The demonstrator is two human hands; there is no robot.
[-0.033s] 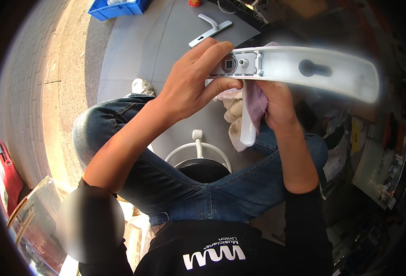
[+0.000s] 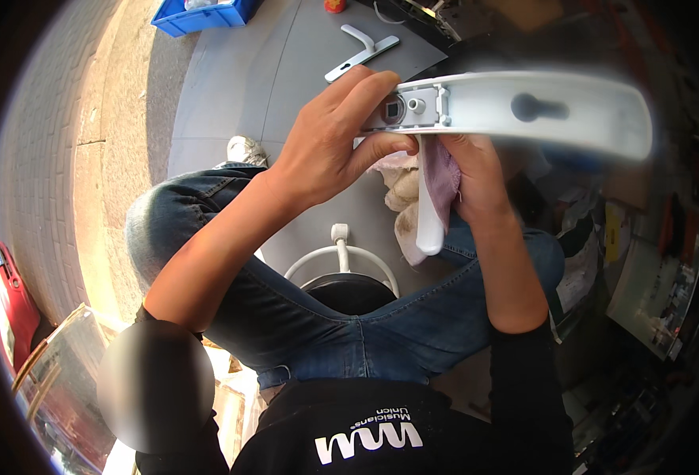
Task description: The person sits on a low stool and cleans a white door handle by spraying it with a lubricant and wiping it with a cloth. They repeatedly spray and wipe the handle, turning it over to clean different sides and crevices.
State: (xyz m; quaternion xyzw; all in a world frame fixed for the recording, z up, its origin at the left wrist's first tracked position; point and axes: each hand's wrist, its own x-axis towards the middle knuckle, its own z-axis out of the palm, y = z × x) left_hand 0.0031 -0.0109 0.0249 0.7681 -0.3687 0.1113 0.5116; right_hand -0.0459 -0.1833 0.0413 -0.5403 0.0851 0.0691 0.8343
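A white door handle [image 2: 476, 103] is held up before me, the hollow back of its long plate facing me with a square socket and a keyhole opening. Its lever hangs downward. My left hand [image 2: 325, 131] is closed round the plate's left end, thumb below and fingers above. A pinkish, stained cloth [image 2: 442, 170] is bunched behind the lever and under the plate. My right hand [image 2: 480, 178] is closed on this cloth against the handle, its thumb at the plate's lower edge; its other fingers are mostly hidden.
On the grey floor ahead lies another white door handle [image 2: 363, 59]. A blue crate [image 2: 199, 21] stands at the far left, a small red container [image 2: 333, 5] at the top. Below me is a stool with a white ring [image 2: 340, 233]. Dark clutter fills the right side.
The plate's right end has tipped slightly upward and is blurred. The lever's tip has shifted a little to the right. Both hands keep their grip.
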